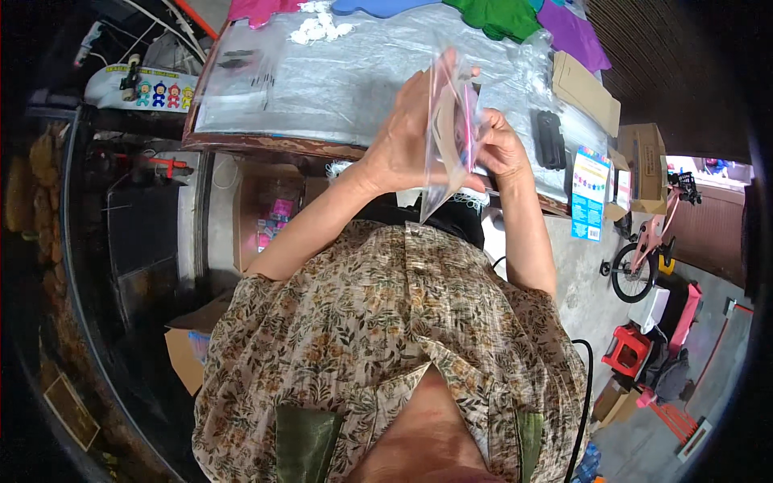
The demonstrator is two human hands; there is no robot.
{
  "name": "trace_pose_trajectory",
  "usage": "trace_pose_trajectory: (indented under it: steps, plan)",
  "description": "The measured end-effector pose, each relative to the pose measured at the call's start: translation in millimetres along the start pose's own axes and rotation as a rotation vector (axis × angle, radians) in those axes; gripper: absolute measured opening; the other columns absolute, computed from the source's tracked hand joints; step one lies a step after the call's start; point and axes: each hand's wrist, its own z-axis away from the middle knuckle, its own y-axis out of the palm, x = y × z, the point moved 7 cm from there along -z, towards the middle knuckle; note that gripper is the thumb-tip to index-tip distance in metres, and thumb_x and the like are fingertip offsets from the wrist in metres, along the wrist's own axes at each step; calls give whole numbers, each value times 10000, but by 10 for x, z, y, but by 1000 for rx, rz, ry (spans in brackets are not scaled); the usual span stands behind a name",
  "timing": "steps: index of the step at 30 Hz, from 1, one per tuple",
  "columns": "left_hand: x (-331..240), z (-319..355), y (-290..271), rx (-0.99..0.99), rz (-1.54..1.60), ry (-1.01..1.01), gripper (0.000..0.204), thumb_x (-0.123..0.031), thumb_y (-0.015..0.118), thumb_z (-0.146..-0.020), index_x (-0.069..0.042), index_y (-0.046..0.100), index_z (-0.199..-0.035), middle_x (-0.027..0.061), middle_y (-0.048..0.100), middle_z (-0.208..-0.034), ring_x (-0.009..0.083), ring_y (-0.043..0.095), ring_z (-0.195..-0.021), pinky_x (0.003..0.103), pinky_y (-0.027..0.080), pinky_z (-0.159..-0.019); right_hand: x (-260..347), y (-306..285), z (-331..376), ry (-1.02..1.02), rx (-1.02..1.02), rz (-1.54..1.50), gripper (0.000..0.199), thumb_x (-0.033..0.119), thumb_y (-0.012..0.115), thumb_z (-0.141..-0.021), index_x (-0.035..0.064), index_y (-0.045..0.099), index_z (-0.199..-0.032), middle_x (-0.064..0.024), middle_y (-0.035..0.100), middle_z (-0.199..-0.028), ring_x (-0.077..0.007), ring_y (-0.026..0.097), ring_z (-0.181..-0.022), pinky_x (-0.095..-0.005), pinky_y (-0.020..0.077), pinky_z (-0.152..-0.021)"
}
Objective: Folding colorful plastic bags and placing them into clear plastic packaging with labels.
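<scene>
Over the near edge of the table I hold a clear plastic bag [436,187] upright, its side turned to me. My left hand [403,133] spans the bag from the left, with the thumb low and the fingers high around it. A tan flat piece and something pink and purple show through the film; I cannot make out their kind. On the bag's right side, the curled fingers of my right hand [502,146] pinch its edge. The film's glare and folds partly hide those fingertips.
Silvery sheeting covers the table [322,97]. Along its far side lie coloured cloths [499,18] and white tangled bits [320,28]. At right are a black case [550,138], cardboard [588,92] and a blue-white printed card [590,193]. An open box [250,217] stands below; a pink bicycle [644,249] is further right.
</scene>
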Motion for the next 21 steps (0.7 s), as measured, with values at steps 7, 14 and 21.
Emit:
trace_pose_trajectory:
  steps: [7,14,21]
  plan:
    - [277,189,-86,-180,354,-280,735,-357,821,-826,-2,486,-1376,100,580,-1322,209,546,-1230,417,463,-1029,121,-67,-20,-92,-357,140,236,74,758,-859,15,695,-1079,-67,741,-997,-132,696,-825,-269,559,-713]
    - [733,368,42,-422,904,-416,279,-189,535,-1062,-20,550,-1283,41,627,-1231,116,593,-1125,314,489,-969,37,82,-35,-159,-631,254,122,46,754,-869,73,696,-973,-31,727,-949,-115,671,-836,-274,525,-715]
    - [791,458,233,-465,1039,-588,260,-144,548,-1052,-27,569,-1284,55,646,-1225,118,599,-1119,309,477,-984,-134,-17,-65,-247,-702,73,136,38,764,-857,81,698,-968,-33,724,-927,-135,670,-867,-308,516,-804]
